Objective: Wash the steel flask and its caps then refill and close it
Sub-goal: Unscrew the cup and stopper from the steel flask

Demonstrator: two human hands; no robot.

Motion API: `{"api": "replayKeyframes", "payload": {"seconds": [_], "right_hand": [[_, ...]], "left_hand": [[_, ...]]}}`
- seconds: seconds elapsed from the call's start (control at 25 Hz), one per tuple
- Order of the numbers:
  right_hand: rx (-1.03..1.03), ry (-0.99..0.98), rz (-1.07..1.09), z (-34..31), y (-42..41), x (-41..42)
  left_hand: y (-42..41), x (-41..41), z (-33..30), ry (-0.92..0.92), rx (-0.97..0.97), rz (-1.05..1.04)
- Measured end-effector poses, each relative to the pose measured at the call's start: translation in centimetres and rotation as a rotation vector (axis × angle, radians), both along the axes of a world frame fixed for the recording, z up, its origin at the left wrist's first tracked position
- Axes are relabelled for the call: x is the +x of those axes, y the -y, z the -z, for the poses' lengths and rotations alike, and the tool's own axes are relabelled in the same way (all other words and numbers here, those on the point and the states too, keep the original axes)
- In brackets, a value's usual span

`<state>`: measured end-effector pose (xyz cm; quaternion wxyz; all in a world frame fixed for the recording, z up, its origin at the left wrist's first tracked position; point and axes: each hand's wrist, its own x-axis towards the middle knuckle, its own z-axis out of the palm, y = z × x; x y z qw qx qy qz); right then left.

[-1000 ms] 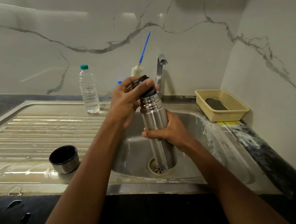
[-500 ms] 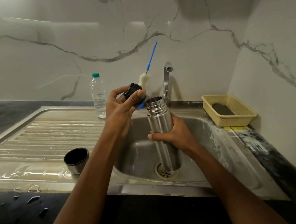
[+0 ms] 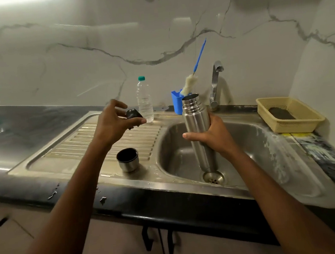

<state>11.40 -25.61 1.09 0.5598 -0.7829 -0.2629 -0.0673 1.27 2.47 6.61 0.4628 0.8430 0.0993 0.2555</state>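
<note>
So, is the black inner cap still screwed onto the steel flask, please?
No, the left hand holds the black inner cap apart from the open steel flask.

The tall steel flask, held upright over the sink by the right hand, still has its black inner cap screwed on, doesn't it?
Not quite: the tall steel flask, upright in the right hand, is uncapped. The head view shows the black inner cap in the left hand.

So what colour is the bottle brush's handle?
Blue, on the bottle brush; clearest in the head view.
</note>
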Motion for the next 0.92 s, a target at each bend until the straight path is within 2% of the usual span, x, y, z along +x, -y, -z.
{"api": "replayKeyframes", "payload": {"seconds": [0.28,0.44,0.64,0.92], "right_hand": [[0.154,-0.023,0.073,0.1,-2.4,-0.2],[0.028,0.001,0.079,1.5,-1.9,-0.5],[-0.025,0.028,0.031,2.0,-2.2,-1.2],[-0.083,0.057,0.018,2.5,-2.5,-1.1]], "left_hand": [[-5.6,-3.3,0.7,-0.133,0.166,-0.043],[-7.4,-3.8,2.6,-0.294,0.112,0.024],[-8.6,-4.0,5.9,-0.322,0.103,-0.088],[-8.8,-4.2,8.0,-0.319,0.297,-0.12]]}}
